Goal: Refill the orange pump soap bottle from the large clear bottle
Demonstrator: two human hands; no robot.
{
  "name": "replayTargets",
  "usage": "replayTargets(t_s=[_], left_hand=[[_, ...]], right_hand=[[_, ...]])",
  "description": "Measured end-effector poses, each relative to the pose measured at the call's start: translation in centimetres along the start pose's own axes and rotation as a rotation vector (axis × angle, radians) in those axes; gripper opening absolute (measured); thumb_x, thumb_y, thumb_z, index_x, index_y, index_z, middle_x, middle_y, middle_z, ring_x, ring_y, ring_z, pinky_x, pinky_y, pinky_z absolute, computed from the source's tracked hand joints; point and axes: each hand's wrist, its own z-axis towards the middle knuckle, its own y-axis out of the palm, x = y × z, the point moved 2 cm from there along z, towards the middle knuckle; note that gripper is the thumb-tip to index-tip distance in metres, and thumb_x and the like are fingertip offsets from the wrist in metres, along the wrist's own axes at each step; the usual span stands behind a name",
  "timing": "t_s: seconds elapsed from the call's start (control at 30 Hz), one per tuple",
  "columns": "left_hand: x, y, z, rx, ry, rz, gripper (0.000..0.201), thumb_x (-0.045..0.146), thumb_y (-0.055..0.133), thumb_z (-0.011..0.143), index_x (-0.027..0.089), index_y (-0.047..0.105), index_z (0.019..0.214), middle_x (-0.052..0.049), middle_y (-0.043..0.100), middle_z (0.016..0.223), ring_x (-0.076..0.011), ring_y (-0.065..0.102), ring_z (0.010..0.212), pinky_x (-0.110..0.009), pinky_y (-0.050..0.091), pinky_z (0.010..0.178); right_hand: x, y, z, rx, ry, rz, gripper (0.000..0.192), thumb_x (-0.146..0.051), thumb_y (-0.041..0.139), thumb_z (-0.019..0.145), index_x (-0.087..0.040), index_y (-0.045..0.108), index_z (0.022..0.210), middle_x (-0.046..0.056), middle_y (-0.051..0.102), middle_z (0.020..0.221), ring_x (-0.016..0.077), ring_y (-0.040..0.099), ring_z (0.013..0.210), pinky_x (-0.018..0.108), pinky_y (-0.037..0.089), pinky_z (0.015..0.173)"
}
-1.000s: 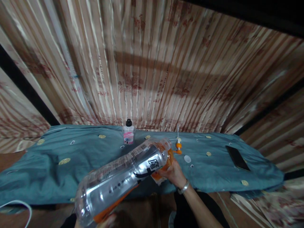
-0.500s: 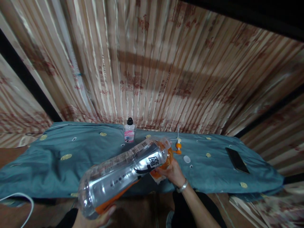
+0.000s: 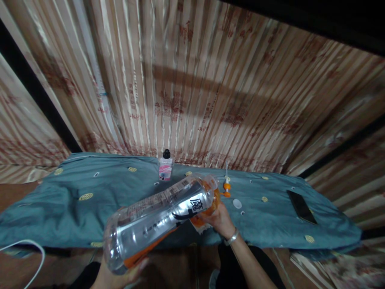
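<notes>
- The large clear plastic bottle (image 3: 159,218) lies tipped almost flat in the air above the near edge of the teal cloth (image 3: 60,212), its base toward the camera and its neck end pointing away, toward an orange object that sits behind that end.
- Compared with a second ago the bottle sits a little higher and further right in the view, and its base has lifted off the bottom edge of the picture; the tilt is much the same, so the pour-like pose is being held rather than deepened or ended.
- The left hand (image 3: 120,277) cups the bottle's base from underneath, fingers curled round it; only part of the hand shows, more than a second ago.
- The right hand (image 3: 219,218), a metal bracelet (image 3: 232,237) at its wrist, is closed round the orange object (image 3: 210,202) at the bottle's neck end; I cannot tell exactly what that object is or whether the mouth touches it.
- Just beyond, on the cloth, lie a small orange-and-white fitting (image 3: 226,186) and a white cap (image 3: 237,204), apart from both hands.
- Further back stands a small bottle with a black cap and pink label (image 3: 165,167), upright, near the striped curtain (image 3: 192,80).
- A dark phone (image 3: 301,206) lies flat well to the right; a white cable (image 3: 27,251) loops at the lower left.
</notes>
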Motion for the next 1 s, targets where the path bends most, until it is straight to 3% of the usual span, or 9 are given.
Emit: replayTargets(t_s=[0.13, 0.23, 0.37, 0.63, 0.87, 1.0], left_hand=[[1.0, 0.2, -0.1, 0.015, -0.068, -0.103, 0.048, 0.077, 0.069, 0.092, 0.030, 0.077, 0.092, -0.002, 0.084, 0.077, -0.0272, 0.081, 0.068, -0.038, 0.071, 0.070], [1.1, 0.3, -0.2, 0.013, -0.114, -0.131, 0.049, 0.079, 0.068, 0.092, 0.030, 0.075, 0.088, -0.003, 0.084, 0.076, -0.0286, 0.081, 0.067, -0.039, 0.071, 0.069], [0.8, 0.2, -0.3, 0.011, -0.113, -0.121, 0.052, 0.080, 0.065, 0.094, 0.030, 0.077, 0.083, -0.005, 0.085, 0.077, -0.0301, 0.082, 0.071, -0.042, 0.071, 0.075], [0.7, 0.1, -0.3, 0.001, -0.089, -0.136, 0.055, 0.080, 0.062, 0.096, 0.031, 0.080, 0.080, -0.002, 0.082, 0.070, -0.0263, 0.078, 0.060, -0.036, 0.069, 0.065], [0.0, 0.4, -0.6, 0.052, -0.112, -0.066, 0.057, 0.086, 0.069, 0.087, 0.030, 0.079, 0.080, -0.004, 0.082, 0.071, -0.0272, 0.080, 0.066, -0.038, 0.070, 0.074], [-1.4, 0.5, -0.7, 0.055, -0.063, -0.051, 0.059, 0.086, 0.063, 0.090, 0.031, 0.079, 0.075, -0.003, 0.082, 0.068, -0.0261, 0.079, 0.060, -0.035, 0.069, 0.065]], right_hand=[[0.2, 0.1, 0.0, 0.000, 0.001, -0.029, 0.034, -0.038, 0.089, 0.076, -0.025, 0.080, 0.105, 0.008, 0.087, 0.099, 0.0334, 0.084, 0.096, 0.049, 0.070, 0.097], [0.2, 0.0, 0.0, -0.002, -0.005, -0.030, 0.033, -0.039, 0.090, 0.076, -0.025, 0.080, 0.104, 0.007, 0.087, 0.094, 0.0329, 0.084, 0.093, 0.049, 0.070, 0.094], [0.2, -0.2, 0.0, -0.003, -0.010, -0.038, 0.037, -0.036, 0.091, 0.075, -0.025, 0.081, 0.109, 0.010, 0.089, 0.103, 0.0331, 0.084, 0.094, 0.049, 0.071, 0.095], [0.6, 0.2, 0.0, 0.008, -0.023, -0.077, 0.034, -0.035, 0.092, 0.073, -0.025, 0.082, 0.105, 0.009, 0.088, 0.104, 0.0357, 0.084, 0.103, 0.052, 0.069, 0.101], [0.7, 0.2, 0.0, -0.019, -0.047, -0.069, 0.033, -0.029, 0.086, 0.075, -0.025, 0.083, 0.108, 0.010, 0.089, 0.112, 0.0359, 0.083, 0.110, 0.053, 0.067, 0.108], [0.7, 0.3, -0.1, -0.011, -0.038, -0.069, 0.027, -0.031, 0.086, 0.075, -0.025, 0.081, 0.101, 0.009, 0.089, 0.106, 0.0349, 0.084, 0.107, 0.051, 0.068, 0.105]])
